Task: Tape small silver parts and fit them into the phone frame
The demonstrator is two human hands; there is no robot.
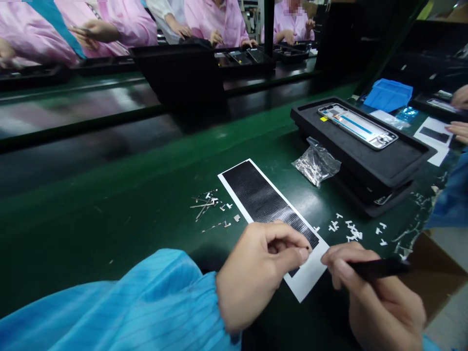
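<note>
I see green worktop under everything. Black tray stack at right, phone frame lying in top tray. Crumpled clear bag touching tray's near-left side. Loose metal bits scattered mid-worktop; small white scraps near tray front. Blue bin beyond tray. Across dark conveyor, people in pink sleeves at black trays.

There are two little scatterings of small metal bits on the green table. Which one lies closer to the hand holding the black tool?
The scattering right of the black sheet, the pale bits, lies just above the right hand with its black tool. The other scattering lies left of the sheet.
</note>
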